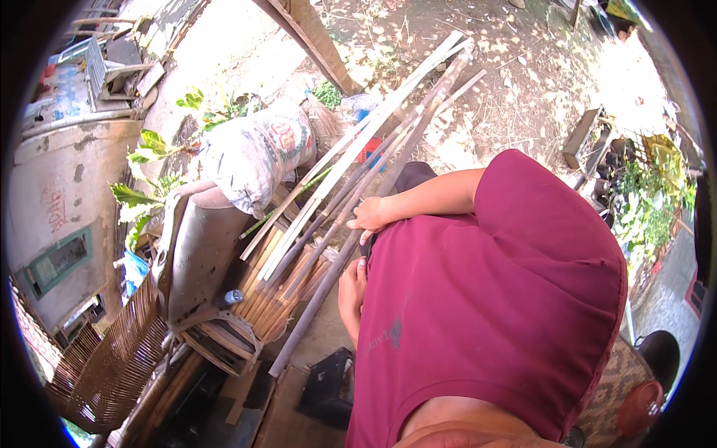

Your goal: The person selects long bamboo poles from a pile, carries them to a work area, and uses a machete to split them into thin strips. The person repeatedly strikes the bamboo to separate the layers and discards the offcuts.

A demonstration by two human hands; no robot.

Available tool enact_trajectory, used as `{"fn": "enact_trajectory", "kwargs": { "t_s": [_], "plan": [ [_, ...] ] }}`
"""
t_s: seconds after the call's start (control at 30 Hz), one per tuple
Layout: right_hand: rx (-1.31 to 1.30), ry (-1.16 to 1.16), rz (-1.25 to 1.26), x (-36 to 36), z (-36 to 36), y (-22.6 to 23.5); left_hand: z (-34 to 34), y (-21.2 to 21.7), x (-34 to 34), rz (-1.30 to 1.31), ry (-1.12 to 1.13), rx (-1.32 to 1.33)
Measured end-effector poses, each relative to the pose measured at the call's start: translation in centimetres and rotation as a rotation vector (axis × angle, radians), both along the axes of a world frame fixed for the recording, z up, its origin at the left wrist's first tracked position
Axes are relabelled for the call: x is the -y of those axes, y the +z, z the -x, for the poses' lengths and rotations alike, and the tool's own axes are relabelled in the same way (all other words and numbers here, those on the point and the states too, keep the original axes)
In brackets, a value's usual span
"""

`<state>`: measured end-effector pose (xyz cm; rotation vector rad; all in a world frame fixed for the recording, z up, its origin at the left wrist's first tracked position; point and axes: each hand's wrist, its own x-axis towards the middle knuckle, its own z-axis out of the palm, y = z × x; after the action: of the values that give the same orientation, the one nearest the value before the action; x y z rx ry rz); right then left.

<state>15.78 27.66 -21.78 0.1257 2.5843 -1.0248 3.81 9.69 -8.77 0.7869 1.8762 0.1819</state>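
My right hand (370, 214) is at the front of my waist, its fingers curled and the thumb lower down. Just below it, my left hand (351, 291) is closed against the edge of my maroon shirt (478, 299), which hides part of its fingers. A bit of something black shows between the two hands; what they grip cannot be made out. Just past my fingers lies a slanting bundle of long bamboo poles, among them a pale split strip (355, 153) and a thick grey-brown pole (321, 287).
Left of the poles, a stuffed white sack (258, 153) rests by a worn upholstered chair (205, 250). Shorter bamboo pieces (276, 306) lie beneath the poles. A wooden post (314, 48) rises at the top. A black box (328, 388) sits below, and a woven panel (123, 355) stands lower left.
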Motion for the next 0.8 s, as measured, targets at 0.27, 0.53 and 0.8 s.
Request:
{"fn": "enact_trajectory", "kwargs": {
  "t_s": [0.27,0.53,0.8],
  "plan": [
    [0.169,-0.016,0.053,1.2,7.8,-2.2,11.0,-2.8,-0.8,-0.171,-0.605,-0.64],
    [-0.218,-0.741,-0.223,4.5,8.7,-1.7,20.5,-10.9,-2.6,-0.072,-0.551,-0.478],
    [0.154,-1.362,0.193,7.5,-1.4,-3.7,22.8,-13.8,-4.7,-0.069,-0.698,-0.431]
  ]
}}
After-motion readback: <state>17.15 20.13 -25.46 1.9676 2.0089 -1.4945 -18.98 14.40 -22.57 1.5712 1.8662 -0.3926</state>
